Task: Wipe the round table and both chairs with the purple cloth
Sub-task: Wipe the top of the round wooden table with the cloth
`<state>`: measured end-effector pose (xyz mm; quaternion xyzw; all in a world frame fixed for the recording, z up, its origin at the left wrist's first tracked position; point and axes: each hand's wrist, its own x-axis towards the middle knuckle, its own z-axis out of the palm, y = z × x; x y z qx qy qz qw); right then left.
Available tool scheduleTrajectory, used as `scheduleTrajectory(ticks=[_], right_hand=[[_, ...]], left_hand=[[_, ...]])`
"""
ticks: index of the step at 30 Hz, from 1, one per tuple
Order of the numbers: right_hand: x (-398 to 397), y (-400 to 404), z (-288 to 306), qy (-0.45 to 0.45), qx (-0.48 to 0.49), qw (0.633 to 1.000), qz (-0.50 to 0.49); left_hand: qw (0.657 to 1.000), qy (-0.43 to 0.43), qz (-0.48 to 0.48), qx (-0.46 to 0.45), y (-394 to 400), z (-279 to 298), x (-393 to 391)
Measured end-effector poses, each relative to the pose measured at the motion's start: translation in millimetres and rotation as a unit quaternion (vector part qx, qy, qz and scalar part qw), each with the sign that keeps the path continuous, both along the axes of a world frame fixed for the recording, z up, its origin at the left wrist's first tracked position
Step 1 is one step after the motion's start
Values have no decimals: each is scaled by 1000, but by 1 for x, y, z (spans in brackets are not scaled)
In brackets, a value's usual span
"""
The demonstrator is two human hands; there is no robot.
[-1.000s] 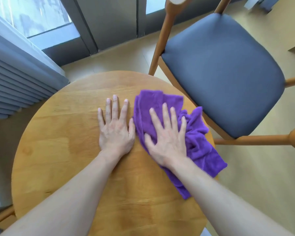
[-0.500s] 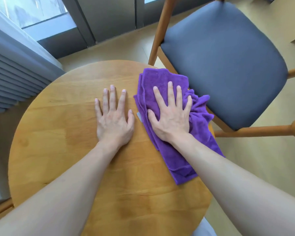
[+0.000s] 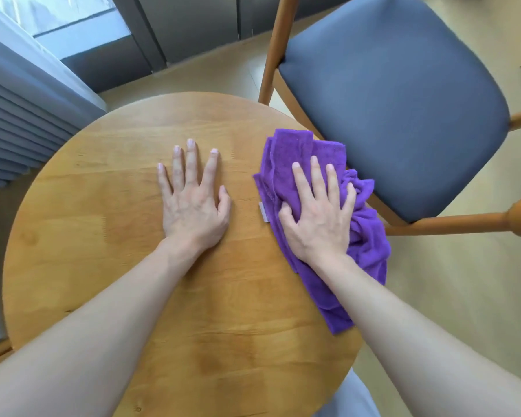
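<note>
The right hand [image 3: 316, 218] presses spread fingers on the purple cloth [image 3: 286, 152] overhanging the bench [image 3: 103, 236] edge beside the chair [image 3: 403, 94]; the left hand [image 3: 193, 209] lies flat, spread.

The table [image 3: 103, 266] fills the near middle. The left hand [image 3: 193, 206] lies flat on its centre. Right of it, apart, the right hand [image 3: 319, 218] rests on the cloth [image 3: 289, 152], which lies at the table's right edge and overhangs it. The chair [image 3: 397, 94] stands beyond, to the right. A curtain [image 3: 18, 115] hangs far left.
</note>
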<state>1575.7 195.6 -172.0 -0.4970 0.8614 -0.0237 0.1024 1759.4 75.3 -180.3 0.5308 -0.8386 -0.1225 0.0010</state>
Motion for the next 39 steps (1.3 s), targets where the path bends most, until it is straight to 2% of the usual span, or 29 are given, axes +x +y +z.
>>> scheduleTrajectory(ticks=[2, 4, 9, 12, 14, 16, 20, 22, 26, 28, 30, 33, 36, 39], right_hand=[[25, -11, 1, -17, -8, 997, -71], [48, -4, 2, -34, -14, 996, -78], [49, 66, 5, -30, -6, 988, 150], [6, 83, 2, -13, -3, 980, 199], [-16, 73, 2, 2, 11, 988, 151], [-20, 49, 2, 10, 13, 998, 55], [26, 13, 2, -24, -10, 992, -126], [56, 25, 4, -45, -20, 993, -108], [67, 89, 7, -47, -4, 992, 113], [42, 108, 4, -42, 1, 986, 164], [15, 111, 4, -26, 16, 987, 156], [-10, 81, 4, -20, 31, 998, 50], [5, 46, 3, -12, 36, 998, -41], [35, 48, 4, -14, 35, 999, -21]], left_hand=[[1000, 11, -11, -10, 6, 4, -1], [999, 31, -15, -13, 19, 9, -2], [999, 12, -30, 16, 75, 8, 17], [998, -25, -54, 19, 91, 1, 25], [998, -40, -55, 14, 93, -2, 24], [998, -49, -50, 0, 92, -5, 24], [998, -44, -48, -5, 93, -8, 24], [998, -41, -47, -5, 93, -8, 24], [998, -37, -49, -5, 93, -7, 26], [998, -34, -45, -4, 91, -6, 25], [999, -32, -40, 0, 92, -5, 25], [999, -29, -37, 1, 92, -3, 25], [999, -18, -38, -1, 92, -2, 26], [999, -14, -39, -3, 93, -2, 26]])
